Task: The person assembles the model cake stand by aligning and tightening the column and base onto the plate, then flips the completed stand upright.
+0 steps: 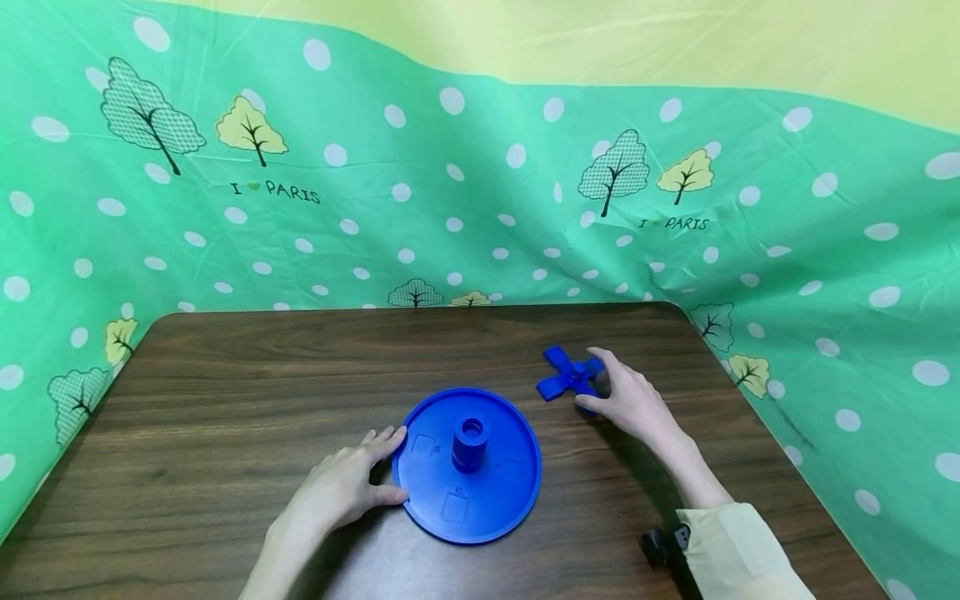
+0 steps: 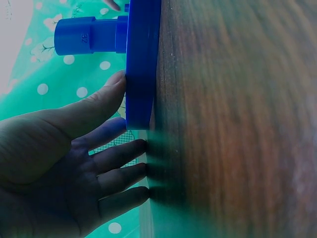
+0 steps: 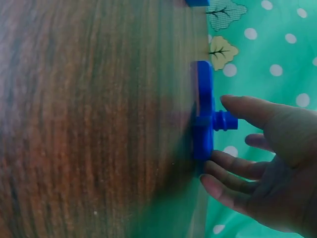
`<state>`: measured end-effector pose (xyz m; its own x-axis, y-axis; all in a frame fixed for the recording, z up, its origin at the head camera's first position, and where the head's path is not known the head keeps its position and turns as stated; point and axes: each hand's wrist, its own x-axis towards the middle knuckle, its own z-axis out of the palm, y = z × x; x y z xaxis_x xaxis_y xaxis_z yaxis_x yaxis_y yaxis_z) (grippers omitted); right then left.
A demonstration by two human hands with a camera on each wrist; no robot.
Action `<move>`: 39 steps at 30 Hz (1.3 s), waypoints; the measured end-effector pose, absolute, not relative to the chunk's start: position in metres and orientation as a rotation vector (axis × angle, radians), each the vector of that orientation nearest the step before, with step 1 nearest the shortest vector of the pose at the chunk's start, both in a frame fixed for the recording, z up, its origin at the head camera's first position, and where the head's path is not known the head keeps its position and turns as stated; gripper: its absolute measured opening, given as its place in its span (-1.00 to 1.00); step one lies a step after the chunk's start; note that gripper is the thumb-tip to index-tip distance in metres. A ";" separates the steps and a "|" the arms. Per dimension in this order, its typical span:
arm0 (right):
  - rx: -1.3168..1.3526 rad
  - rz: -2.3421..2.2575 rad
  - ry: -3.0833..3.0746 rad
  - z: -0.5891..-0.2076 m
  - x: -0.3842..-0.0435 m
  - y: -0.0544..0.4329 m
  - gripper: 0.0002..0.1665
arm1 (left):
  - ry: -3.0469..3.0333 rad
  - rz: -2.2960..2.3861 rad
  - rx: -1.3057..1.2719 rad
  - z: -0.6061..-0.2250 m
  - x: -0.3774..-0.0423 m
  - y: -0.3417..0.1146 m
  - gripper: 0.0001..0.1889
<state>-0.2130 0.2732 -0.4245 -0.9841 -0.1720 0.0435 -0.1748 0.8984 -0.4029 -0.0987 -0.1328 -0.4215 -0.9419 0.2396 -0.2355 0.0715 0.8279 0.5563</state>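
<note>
A round blue plastic disc [image 1: 502, 500] with a raised rim lies flat on the table. From its middle rises a hollow blue post [image 1: 469, 450], seen side-on in the left wrist view. My left hand [image 1: 337, 483] touches the disc's left edge with thumb and forefinger spread; the other fingertips rest on the table. Behind and right of the disc lies a blue four-armed cross piece [image 1: 555, 385]. A short ribbed stub [image 3: 226, 121] stands up from its centre. Around the right side of this piece, my right hand [image 1: 633, 398] has its thumb and fingers spread, without gripping it.
The brown wood-grain table [image 1: 225, 400] has a far edge against a green dotted cloth [image 1: 465, 200] with printed trees. This cloth also hangs along both sides. A small black device [image 1: 660, 546] is beside the right sleeve [image 1: 735, 550].
</note>
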 end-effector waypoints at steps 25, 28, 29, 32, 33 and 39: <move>0.246 0.591 -3.099 -0.426 -0.224 0.266 -0.12 | 2.715 0.816 0.254 -0.421 -0.099 -0.133 -0.11; 0.220 0.589 -3.099 -0.424 -0.224 0.265 -0.14 | 2.712 0.818 0.253 -0.421 -0.099 -0.134 -0.11; 0.215 0.589 -3.099 -0.423 -0.224 0.266 -0.14 | 2.711 0.818 0.253 -0.421 -0.099 -0.134 -0.11; 0.195 0.584 -3.096 -0.422 -0.224 0.267 -0.16 | 2.709 0.821 0.252 -0.420 -0.099 -0.133 -0.11; 0.188 0.584 -3.093 -0.422 -0.224 0.267 -0.16 | 2.709 0.822 0.251 -0.420 -0.099 -0.133 -0.11; 0.164 0.616 -3.045 -0.420 -0.223 0.268 -0.23 | 2.706 0.817 0.245 -0.420 -0.098 -0.133 -0.11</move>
<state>-0.2233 0.2684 -0.4203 -0.9939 -0.0974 0.0512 -0.1096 0.9159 -0.3862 -0.0985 -0.1328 -0.4197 -0.9395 0.2474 -0.2368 0.0751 0.8234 0.5625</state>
